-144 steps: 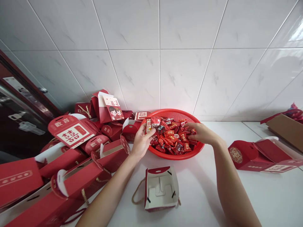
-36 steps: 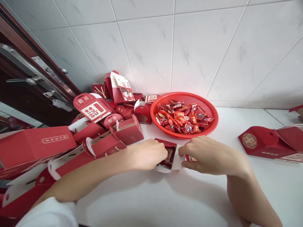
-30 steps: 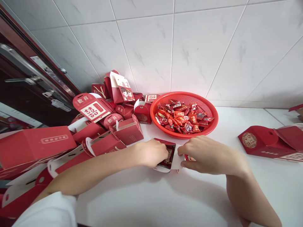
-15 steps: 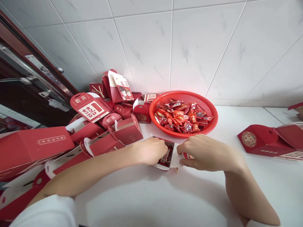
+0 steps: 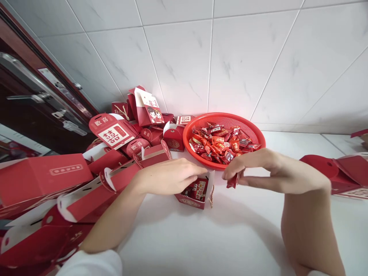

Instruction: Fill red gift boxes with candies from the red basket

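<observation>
A small red gift box [image 5: 190,201] stands with its top unfolded on the white counter, wrapped candies [image 5: 200,189] lying inside. Over its left and back side reaches my left hand [image 5: 172,174], index finger and thumb stretched out and apart; whether it touches the rim I cannot tell. Between the thumb and fingers of my right hand [image 5: 267,172] is a red wrapped candy [image 5: 232,181], held just above the counter to the right of the box. Directly behind both hands sits a red plastic basket [image 5: 198,119] with many wrapped candies in it.
Many red gift boxes [image 5: 69,172] crowd the left side, some stacked against the tiled wall [image 5: 178,57]. Another red box [image 5: 319,168] lies at the right, partly behind my right wrist. A dark door with a handle [image 5: 37,97] stands at far left.
My left hand has come up out of the box and its fingers have straightened. My right hand has left the box's white flap and moved right, carrying a candy.
</observation>
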### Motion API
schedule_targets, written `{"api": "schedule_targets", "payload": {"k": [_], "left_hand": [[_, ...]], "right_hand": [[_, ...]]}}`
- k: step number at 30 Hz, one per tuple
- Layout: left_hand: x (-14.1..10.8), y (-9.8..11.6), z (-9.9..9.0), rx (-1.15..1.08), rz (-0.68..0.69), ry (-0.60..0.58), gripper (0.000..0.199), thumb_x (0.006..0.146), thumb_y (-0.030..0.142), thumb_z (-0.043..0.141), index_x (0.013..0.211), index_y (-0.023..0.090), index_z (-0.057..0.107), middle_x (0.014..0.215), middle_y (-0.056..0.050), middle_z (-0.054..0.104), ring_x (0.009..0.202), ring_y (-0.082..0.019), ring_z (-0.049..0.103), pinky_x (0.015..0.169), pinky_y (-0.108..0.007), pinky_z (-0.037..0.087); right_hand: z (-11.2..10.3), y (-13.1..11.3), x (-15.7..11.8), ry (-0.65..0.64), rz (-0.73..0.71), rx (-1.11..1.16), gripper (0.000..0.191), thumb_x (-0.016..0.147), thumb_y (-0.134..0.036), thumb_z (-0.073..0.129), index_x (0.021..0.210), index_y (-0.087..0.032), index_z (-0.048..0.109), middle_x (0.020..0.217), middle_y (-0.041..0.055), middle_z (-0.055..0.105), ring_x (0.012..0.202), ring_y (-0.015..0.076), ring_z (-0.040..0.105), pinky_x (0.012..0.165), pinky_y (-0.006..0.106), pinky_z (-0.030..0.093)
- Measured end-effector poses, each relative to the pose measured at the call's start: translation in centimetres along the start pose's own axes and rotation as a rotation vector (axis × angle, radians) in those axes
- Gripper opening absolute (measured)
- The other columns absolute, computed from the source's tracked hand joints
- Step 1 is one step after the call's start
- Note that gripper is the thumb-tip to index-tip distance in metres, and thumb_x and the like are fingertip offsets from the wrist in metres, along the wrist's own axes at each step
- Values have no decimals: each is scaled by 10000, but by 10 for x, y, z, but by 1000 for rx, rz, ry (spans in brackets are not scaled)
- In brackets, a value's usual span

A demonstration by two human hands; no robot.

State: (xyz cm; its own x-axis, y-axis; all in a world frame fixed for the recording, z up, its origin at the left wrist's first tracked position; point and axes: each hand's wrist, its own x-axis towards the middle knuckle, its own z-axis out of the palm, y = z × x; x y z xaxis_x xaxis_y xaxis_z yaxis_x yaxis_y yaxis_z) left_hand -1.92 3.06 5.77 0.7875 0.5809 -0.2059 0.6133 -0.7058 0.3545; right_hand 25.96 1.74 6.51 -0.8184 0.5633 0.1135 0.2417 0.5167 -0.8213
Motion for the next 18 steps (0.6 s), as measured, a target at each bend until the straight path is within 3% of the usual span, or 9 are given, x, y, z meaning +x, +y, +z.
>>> {"api": "schedule_targets", "payload": {"k": [3,6,11,15,18], "left_hand": [[-3,-3,1,-56,-18,-68,481,979,181,525,1452,235,596,1403,-65,689,1250,-226,664,1005,-305,498],[-7,-7,3,-39,-26,-35,517,935,197,594,1450,237,599,1426,-73,673,1281,-249,646,1013,-318,497],[-11,-11,6,-105,-7,57,476,929,219,626,1403,249,641,1360,-59,714,1207,-232,684,992,-312,513],[-2,-5,19,-339,-39,330,429,942,348,664,1345,202,668,1262,-80,752,1055,-207,717,914,-303,549],[9,4,28,-496,-61,508,319,946,423,664,1094,154,749,1006,-50,783,913,-188,706,798,-266,547]], "right_hand": [[5,1,7,134,9,114,160,996,-263,600,1056,-170,715,911,66,748,780,172,717,715,307,605],[9,3,14,248,76,119,133,970,-280,634,987,-166,700,850,41,700,655,134,640,601,269,552],[11,8,22,409,96,96,136,918,-303,699,902,-168,711,823,39,696,720,161,630,651,291,521],[19,14,31,473,87,206,175,876,-335,762,859,-171,703,817,42,724,746,177,670,712,316,542],[27,16,38,503,67,294,229,853,-374,793,840,-174,684,791,36,719,750,183,683,713,322,553]]}}
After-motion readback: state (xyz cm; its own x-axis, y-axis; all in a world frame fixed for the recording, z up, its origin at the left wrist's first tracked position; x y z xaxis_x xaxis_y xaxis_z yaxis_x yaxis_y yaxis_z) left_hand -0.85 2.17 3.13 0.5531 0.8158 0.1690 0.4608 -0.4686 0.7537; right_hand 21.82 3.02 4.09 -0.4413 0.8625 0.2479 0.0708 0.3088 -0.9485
